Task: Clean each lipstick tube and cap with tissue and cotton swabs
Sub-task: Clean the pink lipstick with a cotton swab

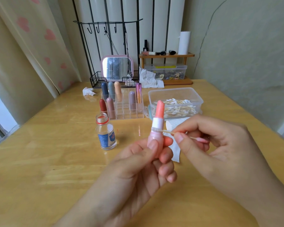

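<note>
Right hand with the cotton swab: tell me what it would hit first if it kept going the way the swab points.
The right hand aims the cotton swab leftward, its tip already against the lipstick tube gripped by the left hand. That tube comes first; beyond it stands the open bottle, though depth is unclear.

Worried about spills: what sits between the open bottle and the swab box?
Head view: the clear organizer with lipsticks, nearer the bottle than the swab box.

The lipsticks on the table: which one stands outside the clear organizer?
The dark red lipstick. It stands on the table just left of the clear organizer, while the others sit in its compartments.
</note>
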`<state>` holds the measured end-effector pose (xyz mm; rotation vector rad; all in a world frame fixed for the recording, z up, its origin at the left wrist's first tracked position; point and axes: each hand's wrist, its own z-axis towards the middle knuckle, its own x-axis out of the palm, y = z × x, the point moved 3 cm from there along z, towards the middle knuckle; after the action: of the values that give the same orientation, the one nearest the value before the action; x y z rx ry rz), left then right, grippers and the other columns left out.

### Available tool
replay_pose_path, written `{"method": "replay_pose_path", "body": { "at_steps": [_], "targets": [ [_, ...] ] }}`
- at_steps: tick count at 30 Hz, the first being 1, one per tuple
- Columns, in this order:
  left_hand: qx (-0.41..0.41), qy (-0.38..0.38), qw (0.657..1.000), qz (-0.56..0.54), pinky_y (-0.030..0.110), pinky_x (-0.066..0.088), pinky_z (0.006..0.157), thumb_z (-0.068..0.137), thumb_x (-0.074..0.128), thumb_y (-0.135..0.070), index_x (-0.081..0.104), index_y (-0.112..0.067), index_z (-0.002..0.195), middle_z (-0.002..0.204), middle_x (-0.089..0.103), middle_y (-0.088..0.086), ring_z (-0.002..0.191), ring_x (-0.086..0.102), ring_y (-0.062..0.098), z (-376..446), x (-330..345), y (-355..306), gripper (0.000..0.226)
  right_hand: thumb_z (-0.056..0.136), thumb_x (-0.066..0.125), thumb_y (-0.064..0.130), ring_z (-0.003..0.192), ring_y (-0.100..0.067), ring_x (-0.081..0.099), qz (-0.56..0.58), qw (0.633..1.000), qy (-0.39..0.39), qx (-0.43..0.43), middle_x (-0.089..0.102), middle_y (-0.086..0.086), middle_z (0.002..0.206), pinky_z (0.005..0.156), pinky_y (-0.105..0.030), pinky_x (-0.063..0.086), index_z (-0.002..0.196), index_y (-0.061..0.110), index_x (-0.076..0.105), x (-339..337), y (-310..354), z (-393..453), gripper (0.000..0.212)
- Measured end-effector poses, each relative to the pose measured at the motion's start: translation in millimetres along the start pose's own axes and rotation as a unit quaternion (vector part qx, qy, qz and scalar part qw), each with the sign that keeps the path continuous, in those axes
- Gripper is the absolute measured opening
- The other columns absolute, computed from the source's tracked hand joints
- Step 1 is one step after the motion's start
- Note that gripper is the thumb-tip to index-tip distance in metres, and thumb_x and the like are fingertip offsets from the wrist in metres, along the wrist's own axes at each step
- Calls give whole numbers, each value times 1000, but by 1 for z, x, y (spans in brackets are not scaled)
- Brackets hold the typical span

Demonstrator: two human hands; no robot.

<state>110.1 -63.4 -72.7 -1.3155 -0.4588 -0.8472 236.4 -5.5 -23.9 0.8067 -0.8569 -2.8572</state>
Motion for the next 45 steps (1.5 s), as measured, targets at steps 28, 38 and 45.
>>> {"method": "replay_pose_path", "body": {
  "at_steps": [28,38,45],
  "targets": [
    [28,-35,999,29,29,50,62,86,64,-26,68,-1,101,75,61,9,61,57,17,3,-12,-2,29,83,57,27,52,-10,41,4,999,-35,10,46,-2,58,51,-12,34,74,21,63,-5,-5,2,13],
    [-35,0,995,-89,32,41,75,106,21,-20,50,8,118,86,52,13,73,51,21,0,-2,-4,42,83,55,31,53,-14,42,59,998,-17,29,46,-3,58,50,-21,40,78,23,62,-5,-6,3,12],
    [49,-62,997,21,31,51,66,85,67,-26,66,-3,102,80,61,12,68,58,18,2,-8,-5,29,79,57,28,50,-9,38,12,1000,5,8,41,2,53,51,-11,31,70,23,64,-6,-1,1,13]
  ]
}}
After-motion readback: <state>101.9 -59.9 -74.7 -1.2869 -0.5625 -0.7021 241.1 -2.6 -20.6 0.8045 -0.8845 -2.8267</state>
